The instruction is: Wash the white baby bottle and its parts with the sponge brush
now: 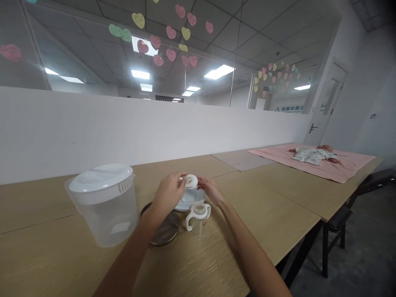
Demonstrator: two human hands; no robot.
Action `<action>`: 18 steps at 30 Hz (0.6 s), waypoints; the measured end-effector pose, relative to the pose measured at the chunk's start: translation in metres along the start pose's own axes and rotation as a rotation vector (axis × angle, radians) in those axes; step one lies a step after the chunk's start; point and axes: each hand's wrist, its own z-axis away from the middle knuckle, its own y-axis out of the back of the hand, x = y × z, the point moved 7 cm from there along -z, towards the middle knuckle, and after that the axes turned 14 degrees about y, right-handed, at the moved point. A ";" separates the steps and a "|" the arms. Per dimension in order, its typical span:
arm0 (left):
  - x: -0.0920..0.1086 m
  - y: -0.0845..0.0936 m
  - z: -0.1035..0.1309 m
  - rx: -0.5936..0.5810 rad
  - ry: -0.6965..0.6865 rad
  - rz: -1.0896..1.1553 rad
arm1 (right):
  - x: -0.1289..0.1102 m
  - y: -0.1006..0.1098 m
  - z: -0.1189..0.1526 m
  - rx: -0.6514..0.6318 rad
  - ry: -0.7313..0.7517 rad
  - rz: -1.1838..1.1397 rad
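My left hand (171, 189) pinches a white baby bottle collar (192, 181) between thumb and fingers, tilted so its opening shows. Close by its right edge are the loosely curved, parted fingers of my right hand (212, 190); whether they touch the collar I cannot tell. Just below, a clear baby bottle (199, 225) with white side handles stands upright on the table, its neck uncovered. Behind the bottle and partly under my hands is a pale bowl (182, 205), with something small and whitish inside. A dark round tray (167, 231) lies left of the bottle, partly hidden by my left forearm.
A clear plastic bin (107, 214) with a white lid stands at left on the wooden table (262, 206). Far right, a baby doll (314, 156) lies on a pink cloth (343, 173). A white partition (123, 132) runs behind; a dark stool (338, 218) stands at right.
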 end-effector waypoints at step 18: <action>0.013 -0.024 0.008 0.000 -0.186 -0.132 | -0.024 -0.021 0.009 -0.030 -0.011 -0.341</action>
